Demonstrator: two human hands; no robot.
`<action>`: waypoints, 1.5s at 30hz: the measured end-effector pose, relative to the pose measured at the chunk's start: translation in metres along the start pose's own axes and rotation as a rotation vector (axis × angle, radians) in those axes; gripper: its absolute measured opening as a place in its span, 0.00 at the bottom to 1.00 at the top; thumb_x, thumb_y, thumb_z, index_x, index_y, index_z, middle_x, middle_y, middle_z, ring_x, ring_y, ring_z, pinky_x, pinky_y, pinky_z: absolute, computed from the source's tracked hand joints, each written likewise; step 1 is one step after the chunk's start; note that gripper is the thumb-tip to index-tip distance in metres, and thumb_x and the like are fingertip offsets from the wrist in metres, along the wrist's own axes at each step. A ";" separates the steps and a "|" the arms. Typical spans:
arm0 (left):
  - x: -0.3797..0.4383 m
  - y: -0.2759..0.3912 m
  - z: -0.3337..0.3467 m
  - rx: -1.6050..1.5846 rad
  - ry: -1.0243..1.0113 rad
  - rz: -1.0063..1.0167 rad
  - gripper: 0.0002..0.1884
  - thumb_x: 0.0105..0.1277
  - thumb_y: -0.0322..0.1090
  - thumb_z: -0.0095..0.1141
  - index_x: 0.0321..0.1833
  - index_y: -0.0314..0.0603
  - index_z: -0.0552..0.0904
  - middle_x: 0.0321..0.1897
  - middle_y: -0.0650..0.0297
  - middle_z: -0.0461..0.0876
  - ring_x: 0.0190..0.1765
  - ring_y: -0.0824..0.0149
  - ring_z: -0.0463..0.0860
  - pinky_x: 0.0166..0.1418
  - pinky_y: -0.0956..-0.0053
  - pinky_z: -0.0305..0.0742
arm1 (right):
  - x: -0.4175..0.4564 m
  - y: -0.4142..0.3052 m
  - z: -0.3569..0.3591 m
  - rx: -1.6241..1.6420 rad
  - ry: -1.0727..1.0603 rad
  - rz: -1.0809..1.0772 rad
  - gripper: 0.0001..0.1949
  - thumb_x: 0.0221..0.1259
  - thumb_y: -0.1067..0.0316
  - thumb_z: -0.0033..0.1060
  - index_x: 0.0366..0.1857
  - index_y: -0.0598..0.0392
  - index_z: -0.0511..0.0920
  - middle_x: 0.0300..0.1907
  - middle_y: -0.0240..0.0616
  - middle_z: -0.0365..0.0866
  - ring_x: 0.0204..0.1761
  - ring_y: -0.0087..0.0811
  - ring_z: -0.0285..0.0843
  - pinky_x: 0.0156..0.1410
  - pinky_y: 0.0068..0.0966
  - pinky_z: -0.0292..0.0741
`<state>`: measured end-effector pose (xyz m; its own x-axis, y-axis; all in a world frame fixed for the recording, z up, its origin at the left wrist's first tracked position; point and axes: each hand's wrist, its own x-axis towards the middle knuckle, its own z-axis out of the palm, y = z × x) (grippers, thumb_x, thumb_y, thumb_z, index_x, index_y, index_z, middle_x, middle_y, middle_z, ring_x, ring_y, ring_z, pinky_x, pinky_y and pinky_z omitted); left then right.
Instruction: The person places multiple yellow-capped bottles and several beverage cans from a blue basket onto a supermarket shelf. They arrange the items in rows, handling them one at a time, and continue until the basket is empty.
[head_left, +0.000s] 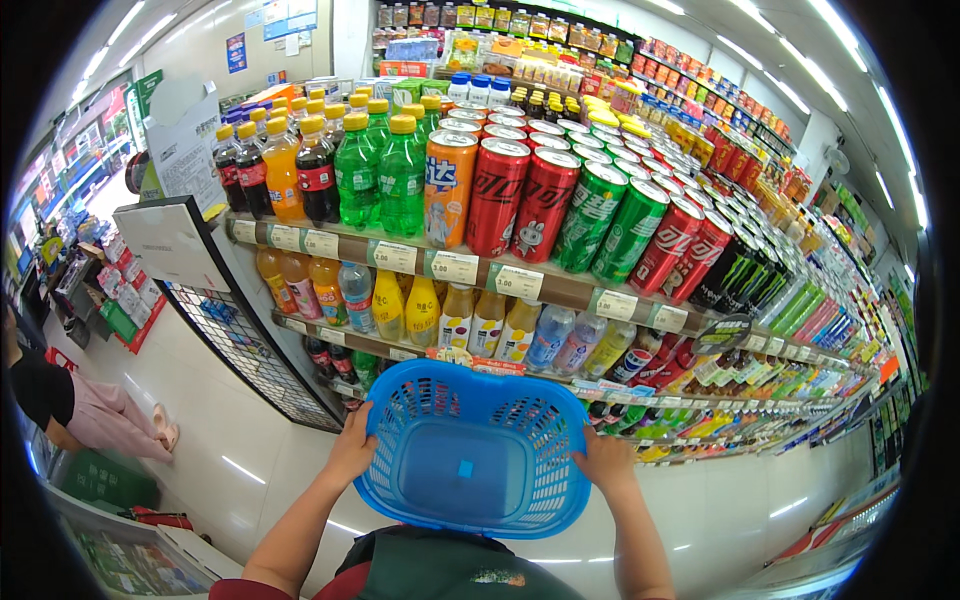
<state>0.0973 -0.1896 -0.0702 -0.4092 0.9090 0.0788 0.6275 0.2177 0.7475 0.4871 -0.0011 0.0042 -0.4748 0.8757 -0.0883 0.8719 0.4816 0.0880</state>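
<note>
A blue plastic shopping basket (480, 491) is held in front of my body, its inside facing up with no goods in it. My left hand (355, 446) grips the left rim, and my right hand (606, 456) grips the right rim. Beyond the basket rises a drinks shelf (345, 234). On its top level stand plastic soda bottles with yellow caps, including a green one (401, 184). To their right are rows of cans: an orange can (450, 195), a red cola can (496, 199) and a green can (589, 217). Lower levels carry juice bottles (455, 315) and other drinks.
A black wire-mesh end panel (259, 360) flanks the shelf on the left. At far left a person (56, 405) in pink trousers is by a green crate (105, 480). A glass-topped cabinet (135, 562) stands at lower left. Shelves of packaged goods (690, 82) line the back.
</note>
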 end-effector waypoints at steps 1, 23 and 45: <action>0.001 0.001 0.001 0.010 -0.023 -0.011 0.35 0.64 0.27 0.51 0.76 0.43 0.58 0.65 0.44 0.69 0.65 0.40 0.73 0.66 0.55 0.70 | 0.005 -0.003 -0.014 0.043 0.051 -0.048 0.27 0.55 0.48 0.68 0.58 0.49 0.78 0.31 0.49 0.86 0.32 0.50 0.87 0.37 0.44 0.82; 0.192 0.290 -0.132 0.672 0.687 0.866 0.31 0.56 0.34 0.65 0.66 0.43 0.73 0.73 0.56 0.63 0.79 0.49 0.56 0.78 0.36 0.44 | 0.142 -0.139 -0.286 0.209 0.854 -0.241 0.23 0.60 0.58 0.60 0.60 0.47 0.76 0.28 0.47 0.86 0.32 0.49 0.86 0.37 0.44 0.82; 0.095 0.232 -0.109 0.234 0.256 1.059 0.21 0.46 0.26 0.66 0.43 0.38 0.71 0.51 0.49 0.78 0.49 0.45 0.81 0.50 0.58 0.80 | 0.031 -0.154 -0.222 0.425 0.796 -0.564 0.35 0.47 0.63 0.73 0.62 0.58 0.66 0.48 0.49 0.76 0.35 0.49 0.85 0.35 0.37 0.82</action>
<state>0.1322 -0.0913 0.1829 0.2993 0.5808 0.7571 0.8386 -0.5386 0.0817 0.3119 -0.0407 0.2085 -0.6310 0.3743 0.6795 0.3983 0.9080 -0.1303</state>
